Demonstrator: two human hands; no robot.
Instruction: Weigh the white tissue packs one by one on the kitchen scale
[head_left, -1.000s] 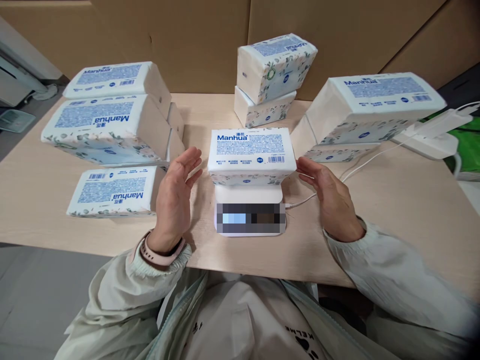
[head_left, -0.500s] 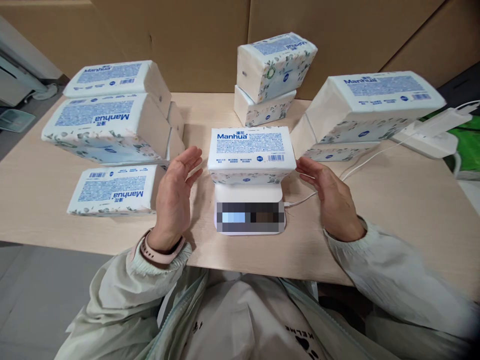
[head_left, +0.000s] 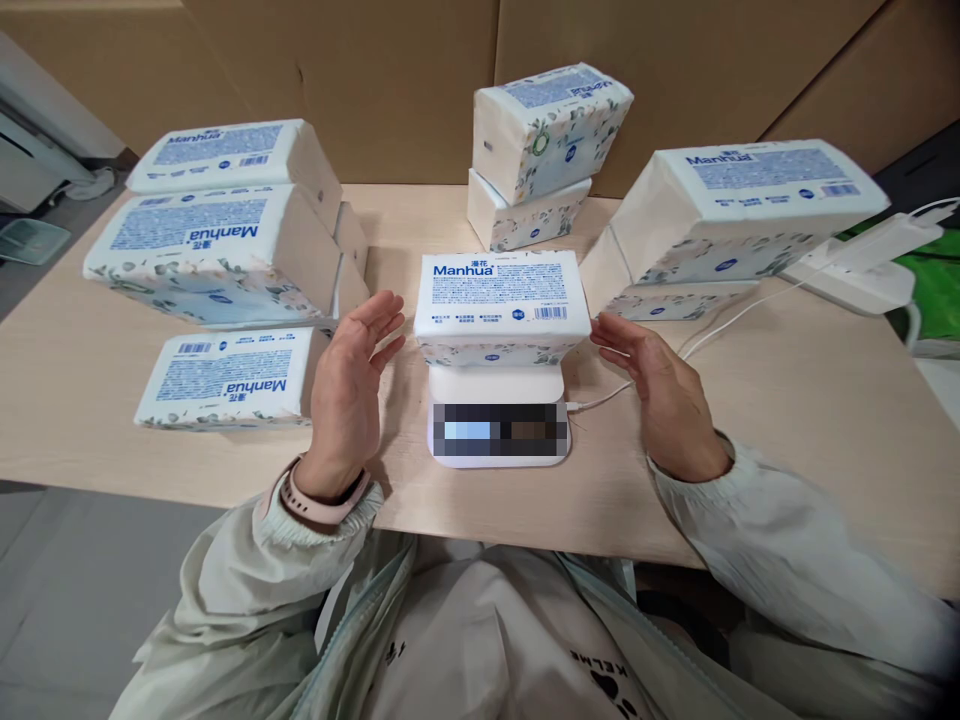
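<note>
A pack of tissues [head_left: 501, 305] lies flat on the small white scale [head_left: 496, 415] in the middle of the table [head_left: 787, 420], label side up, and it overhangs the platform on both sides. The person's left hand [head_left: 346, 392] stands just beside the pack's left end, palm turned inward, fingers [head_left: 379, 318] straight and spread, holding nothing and not touching the wrapper as far as I can see. The right hand [head_left: 660, 392] mirrors it on the other side, fingers [head_left: 616, 338] loosely extended with the tips very near the pack's right end; whether they brush it I cannot tell. To my eye this is the weighing step: the pack rests on its own while the hands stand off so the reading is not disturbed. The display itself is blurred and cannot be read. A white cable [head_left: 697, 345] runs from the scale's right side toward a power strip [head_left: 862, 275] at the far right. More packs sit around: a stack on the left [head_left: 217, 235] with a single pack [head_left: 229, 378] in front of it, two stacked at the back [head_left: 540, 150], and another stack on the right [head_left: 742, 205]. Lifting the pack off would call for both palms to close on its short ends evenly, since the soft wrapper gives and the light scale beneath could shift if the pack is dragged.
</note>
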